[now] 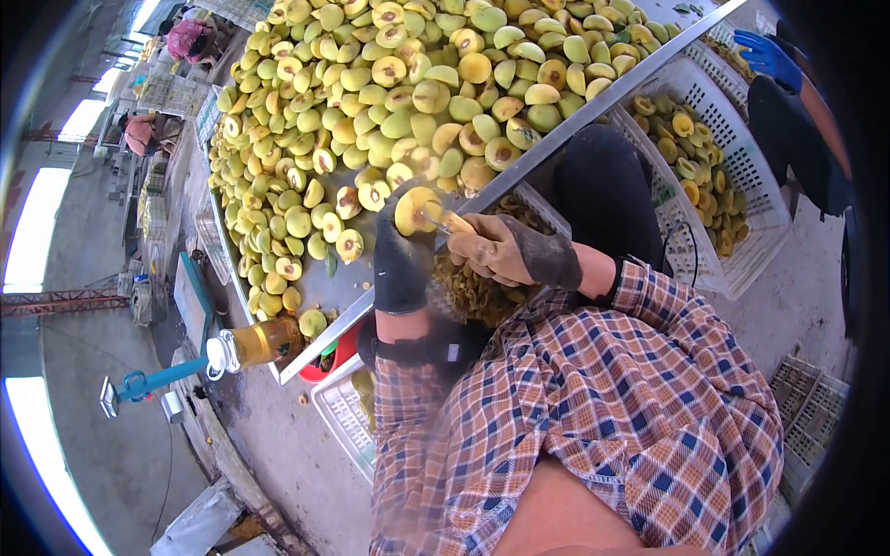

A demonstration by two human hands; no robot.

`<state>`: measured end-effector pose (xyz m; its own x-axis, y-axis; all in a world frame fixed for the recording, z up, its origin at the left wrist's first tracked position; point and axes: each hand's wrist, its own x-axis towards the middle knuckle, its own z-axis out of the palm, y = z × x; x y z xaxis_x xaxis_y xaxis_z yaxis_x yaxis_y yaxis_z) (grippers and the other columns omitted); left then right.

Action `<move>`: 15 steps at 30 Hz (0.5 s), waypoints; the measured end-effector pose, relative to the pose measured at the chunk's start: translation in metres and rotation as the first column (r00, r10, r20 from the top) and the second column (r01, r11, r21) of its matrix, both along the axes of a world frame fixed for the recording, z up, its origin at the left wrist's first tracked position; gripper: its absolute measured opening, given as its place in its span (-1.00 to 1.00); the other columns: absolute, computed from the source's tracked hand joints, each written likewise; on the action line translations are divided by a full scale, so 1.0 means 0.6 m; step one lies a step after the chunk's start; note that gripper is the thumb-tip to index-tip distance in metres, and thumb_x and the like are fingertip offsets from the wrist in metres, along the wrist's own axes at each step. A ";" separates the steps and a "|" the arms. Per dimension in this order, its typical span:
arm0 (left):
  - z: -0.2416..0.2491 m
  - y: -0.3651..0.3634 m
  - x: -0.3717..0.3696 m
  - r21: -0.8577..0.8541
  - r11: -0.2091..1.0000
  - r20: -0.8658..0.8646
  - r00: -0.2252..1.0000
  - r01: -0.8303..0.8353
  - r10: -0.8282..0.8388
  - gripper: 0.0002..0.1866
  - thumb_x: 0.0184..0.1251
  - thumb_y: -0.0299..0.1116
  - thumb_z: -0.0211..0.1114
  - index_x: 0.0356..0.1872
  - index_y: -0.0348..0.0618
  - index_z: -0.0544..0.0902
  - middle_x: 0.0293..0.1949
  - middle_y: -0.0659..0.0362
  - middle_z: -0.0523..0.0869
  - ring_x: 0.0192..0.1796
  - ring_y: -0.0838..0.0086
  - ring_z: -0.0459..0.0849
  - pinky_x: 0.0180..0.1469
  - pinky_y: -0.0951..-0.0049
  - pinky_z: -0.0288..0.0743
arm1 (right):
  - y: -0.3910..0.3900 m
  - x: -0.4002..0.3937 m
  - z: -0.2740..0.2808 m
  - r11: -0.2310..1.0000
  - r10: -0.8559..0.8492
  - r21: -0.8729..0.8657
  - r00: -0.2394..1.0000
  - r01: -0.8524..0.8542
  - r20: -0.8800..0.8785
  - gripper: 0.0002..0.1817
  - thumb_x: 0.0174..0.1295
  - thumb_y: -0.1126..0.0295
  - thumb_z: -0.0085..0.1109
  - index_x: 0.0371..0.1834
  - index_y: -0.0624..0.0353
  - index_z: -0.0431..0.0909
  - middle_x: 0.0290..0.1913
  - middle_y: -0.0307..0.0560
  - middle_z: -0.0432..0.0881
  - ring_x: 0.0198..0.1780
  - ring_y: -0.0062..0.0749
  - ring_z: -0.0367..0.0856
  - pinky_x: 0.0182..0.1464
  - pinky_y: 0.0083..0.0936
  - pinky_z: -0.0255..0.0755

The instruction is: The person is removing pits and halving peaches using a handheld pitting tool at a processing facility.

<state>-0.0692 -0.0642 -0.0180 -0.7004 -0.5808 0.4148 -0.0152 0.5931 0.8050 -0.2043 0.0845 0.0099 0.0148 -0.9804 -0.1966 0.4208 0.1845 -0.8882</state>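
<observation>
In a dark glove, my left hand (399, 264) is closed around a yellow peach half (414, 209), its cut side facing my right hand. My right hand (501, 252), in a brown glove, grips a small coring tool (455, 223) by its light wooden handle. The tool's metal end meets the fruit; its exact shape is too small to tell. Beyond both hands, a big heap of green-yellow peach halves (399, 102) covers the metal table (348, 262), some showing brown pit cavities. Below my hands, a crate of cut scraps (464, 292) sits close to my lap.
The table's raised metal edge (593, 111) runs diagonally past my right hand. A white crate (765, 199) of hollowed halves stands at right. A blue-gloved co-worker's hand (768, 57) is beyond it. A bottle of amber liquid (264, 343) and a red bucket (345, 350) are at left.
</observation>
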 end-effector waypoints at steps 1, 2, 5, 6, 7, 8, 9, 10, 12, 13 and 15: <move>0.007 0.014 -0.001 0.002 1.000 -0.018 1.000 0.016 -0.016 -0.59 0.36 -0.60 0.20 0.23 -0.28 0.44 0.00 0.06 0.64 0.01 0.44 0.65 0.06 0.43 0.57 | 0.001 0.002 -0.009 0.999 -0.007 -0.031 1.000 0.007 0.012 -0.67 0.43 0.08 0.02 -0.24 0.15 0.46 -0.62 -0.33 0.36 -0.65 -0.72 0.26 -0.62 -0.67 0.16; 0.002 0.022 0.002 0.003 1.000 -0.004 1.000 -0.020 0.020 -0.60 0.39 -0.59 0.19 0.23 -0.28 0.43 0.00 0.07 0.64 0.01 0.42 0.64 0.07 0.42 0.57 | 0.001 0.005 -0.010 0.996 -0.051 -0.081 0.996 0.045 -0.069 -0.67 0.43 0.08 0.03 -0.23 0.15 0.47 -0.61 -0.33 0.38 -0.63 -0.72 0.27 -0.59 -0.66 0.17; -0.006 0.035 0.004 -0.045 0.993 0.029 0.994 -0.108 0.109 -0.66 0.47 -0.50 0.11 0.22 -0.29 0.41 -0.02 0.08 0.64 0.02 0.38 0.64 0.09 0.40 0.56 | -0.001 0.012 -0.012 0.974 -0.148 -0.207 0.958 0.097 -0.244 -0.66 0.42 0.06 0.07 -0.21 0.14 0.49 -0.56 -0.31 0.44 -0.56 -0.69 0.32 -0.52 -0.63 0.22; -0.006 0.038 0.004 -0.092 0.988 0.034 0.991 -0.124 0.127 -0.68 0.50 -0.42 0.07 0.20 -0.28 0.42 -0.02 0.08 0.64 0.02 0.37 0.64 0.09 0.38 0.56 | -0.003 0.013 -0.022 0.971 -0.146 -0.225 0.954 0.087 -0.261 -0.65 0.42 0.04 0.08 -0.20 0.15 0.49 -0.55 -0.30 0.46 -0.53 -0.68 0.33 -0.50 -0.62 0.23; -0.003 0.043 0.005 -0.138 0.980 0.039 0.988 -0.141 0.147 -0.68 0.54 -0.34 0.03 0.18 -0.27 0.44 -0.03 0.08 0.64 0.01 0.37 0.64 0.09 0.36 0.56 | -0.002 0.016 -0.028 0.968 -0.143 -0.241 0.950 0.075 -0.277 -0.64 0.41 0.03 0.09 -0.20 0.15 0.50 -0.53 -0.29 0.48 -0.51 -0.67 0.34 -0.47 -0.61 0.24; 0.002 0.048 0.005 -0.185 0.970 0.042 0.985 -0.158 0.168 -0.67 0.57 -0.26 -0.01 0.16 -0.27 0.45 -0.03 0.08 0.64 0.01 0.36 0.63 0.09 0.34 0.56 | 0.001 0.017 -0.030 0.977 -0.066 -0.210 0.981 0.026 -0.183 -0.63 0.41 0.02 0.08 -0.21 0.15 0.50 -0.55 -0.30 0.47 -0.54 -0.68 0.33 -0.51 -0.62 0.22; 0.009 0.052 0.003 -0.233 0.957 0.043 0.981 -0.174 0.189 -0.64 0.61 -0.18 -0.05 0.14 -0.26 0.46 -0.03 0.08 0.64 0.01 0.35 0.63 0.09 0.32 0.56 | 0.003 0.016 -0.031 0.982 0.010 -0.186 0.996 -0.026 -0.086 -0.62 0.41 0.01 0.08 -0.22 0.15 0.50 -0.57 -0.30 0.46 -0.57 -0.69 0.32 -0.54 -0.62 0.21; 0.017 0.055 0.001 -0.140 0.976 0.028 0.984 -0.169 0.175 -0.62 0.62 -0.14 -0.07 0.11 -0.26 0.48 -0.05 0.08 0.64 -0.01 0.35 0.64 0.08 0.32 0.56 | 0.005 0.016 -0.031 0.983 0.083 -0.167 0.996 -0.079 0.014 -0.61 0.41 0.00 0.07 -0.22 0.15 0.50 -0.58 -0.31 0.45 -0.60 -0.69 0.30 -0.57 -0.63 0.19; 0.038 0.063 -0.005 0.190 0.974 -0.038 0.991 -0.121 0.130 -0.59 0.64 -0.08 -0.09 0.06 -0.24 0.51 -0.10 0.09 0.65 -0.05 0.36 0.65 0.04 0.33 0.57 | 0.003 0.029 -0.057 0.991 0.082 -0.109 0.992 -0.071 0.095 -0.61 0.41 -0.02 0.06 -0.27 0.12 0.50 -0.63 -0.35 0.41 -0.66 -0.71 0.26 -0.64 -0.65 0.12; 0.052 0.066 -0.007 0.413 0.909 -0.090 0.990 -0.061 0.107 -0.59 0.63 -0.06 -0.09 0.02 -0.23 0.53 -0.13 0.10 0.66 -0.08 0.36 0.65 0.01 0.35 0.58 | 0.005 0.033 -0.056 0.992 0.107 -0.080 0.985 -0.096 0.137 -0.60 0.41 -0.03 0.06 -0.29 0.11 0.50 -0.64 -0.37 0.39 -0.69 -0.72 0.23 -0.67 -0.65 0.09; 0.075 0.070 -0.013 0.766 0.636 -0.203 0.974 0.094 0.101 -0.57 0.63 -0.03 -0.10 -0.04 -0.21 0.56 -0.18 0.11 0.67 -0.13 0.37 0.67 -0.04 0.38 0.59 | 0.016 0.030 -0.032 0.984 0.176 -0.027 0.959 -0.175 0.221 -0.60 0.41 -0.03 0.05 -0.34 0.09 0.49 -0.68 -0.41 0.34 -0.74 -0.74 0.18 -0.72 -0.67 0.03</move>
<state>-0.0772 -0.0223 0.0270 -0.6512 -0.7573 -0.0499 0.2073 -0.2407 0.9482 -0.1866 0.0943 -0.0091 0.2293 -0.9598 -0.1619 0.5691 0.2671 -0.7776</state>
